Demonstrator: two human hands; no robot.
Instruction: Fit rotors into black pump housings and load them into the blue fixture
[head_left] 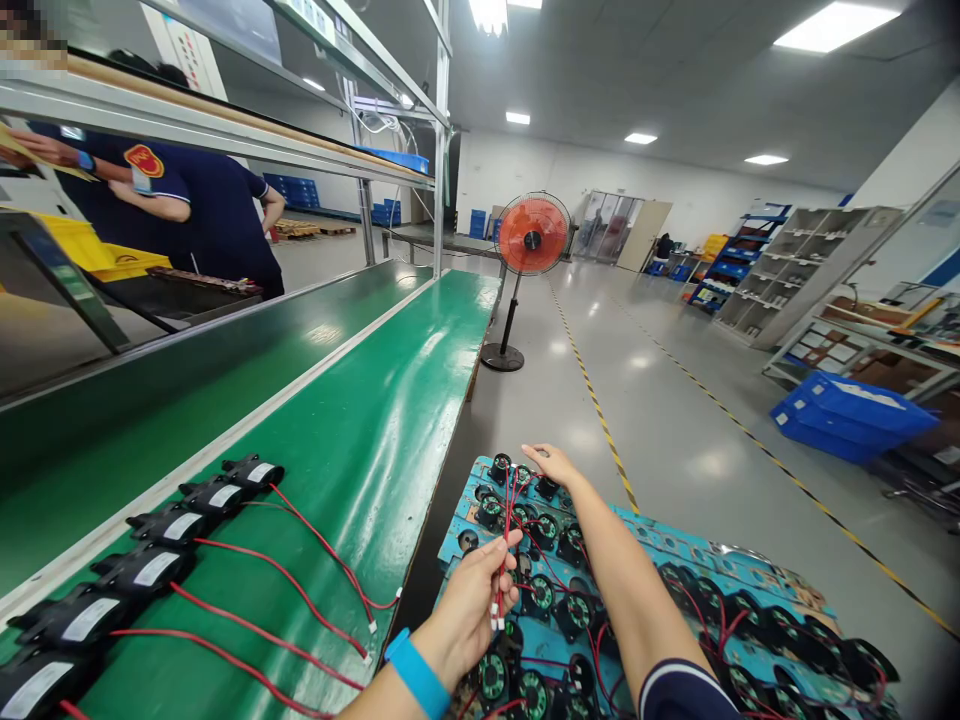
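My left hand (474,592), with a blue band at the wrist, is closed around a bundle of red wires (507,515). The white connectors (497,612) on the wire ends stick out below my fingers. My right hand (551,465) is stretched over the far edge of the blue tray (679,540), its fingers extended beside the black round motors (547,528) with green centres. Whether its fingertips touch a motor I cannot tell. Red wires run from the far motors to my left hand.
To the left, a row of black blower fans (156,568) with white labels lies on the green bench (382,400), wires trailing rightward. A red pedestal fan (532,235) stands beyond. Blue bins (847,415) are on the right. A co-worker (187,210) stands across the bench.
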